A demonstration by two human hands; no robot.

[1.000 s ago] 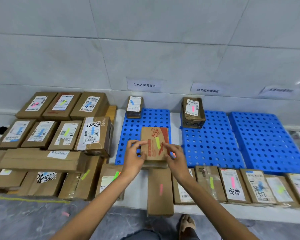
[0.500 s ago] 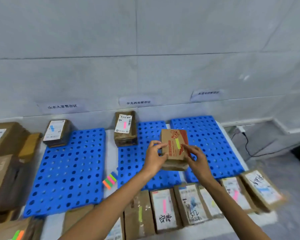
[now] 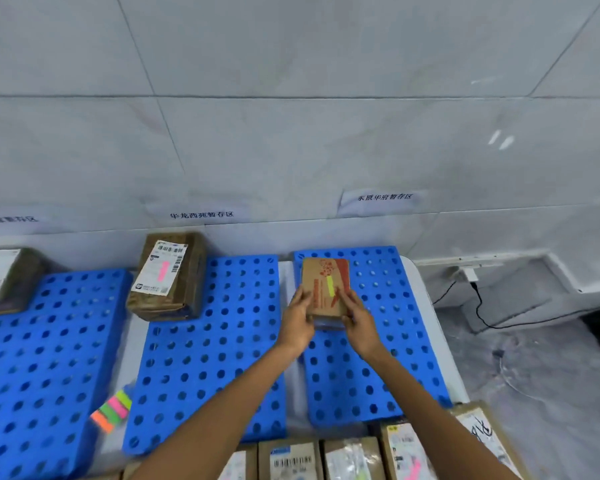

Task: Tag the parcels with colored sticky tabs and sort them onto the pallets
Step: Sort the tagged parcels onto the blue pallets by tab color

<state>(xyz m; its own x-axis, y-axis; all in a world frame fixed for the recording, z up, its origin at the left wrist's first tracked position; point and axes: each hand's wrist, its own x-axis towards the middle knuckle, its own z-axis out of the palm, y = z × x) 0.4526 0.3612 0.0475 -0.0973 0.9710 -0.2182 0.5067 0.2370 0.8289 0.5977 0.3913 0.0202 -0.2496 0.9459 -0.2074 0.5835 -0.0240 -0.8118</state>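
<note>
Over the right blue perforated plastic pallet [image 3: 343,393], left hand [image 3: 297,327] and right hand [image 3: 359,329] are gripping a yellow-tabbed brown cardboard parcel [image 3: 321,289]; risk: uneven release tipping it into the pallet gap

A small brown cardboard parcel [image 3: 321,299] with red print and a yellow sticky tab [image 3: 330,285] on top is gripped between the left hand [image 3: 297,323] and the right hand [image 3: 359,325]. It is tilted above the rightmost blue pallet [image 3: 392,344]. The pink-tabbed parcel [image 3: 167,277] lies on the middle pallet [image 3: 205,358], left of the left hand.
</note>
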